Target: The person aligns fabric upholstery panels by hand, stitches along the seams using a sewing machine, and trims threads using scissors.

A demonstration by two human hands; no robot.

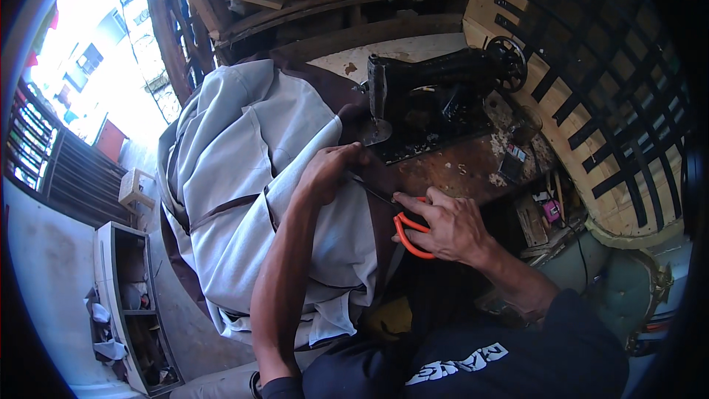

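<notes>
Far left: bright window opening [96, 52] with dark railing [44, 155] below it. Under that, a white shelf unit [129, 303] on the floor, cluttered with small items, too small to identify.

Centre-left: big heap of light grey fabric [236, 155] with dark brown trim, draped over the worktop edge and hanging down toward the floor. It covers most of the left half of the worktop.

Left hand [329, 170]: resting on the fabric at its right edge, grip pressed together, pinching the fabric beside the needle area. Forearm runs up across the fabric from the lower edge.

Scissors [402, 225]: orange handles, dark blades pointing up-left toward the left hand, lying over the dark trim. Right hand [447, 225]: grip closed on the scissors, fingers through the orange loops.

Behind both hands: black sewing machine [436, 92], handwheel on the right end, presser foot just above the left hand.

Wooden worktop [458, 170]: worn, stained, scraps and small bits near its right edge. Dark sleeve and shirt at bottom.

Right: slatted wooden wall [583, 81]. Top: rough wooden beams [332, 7].
</notes>
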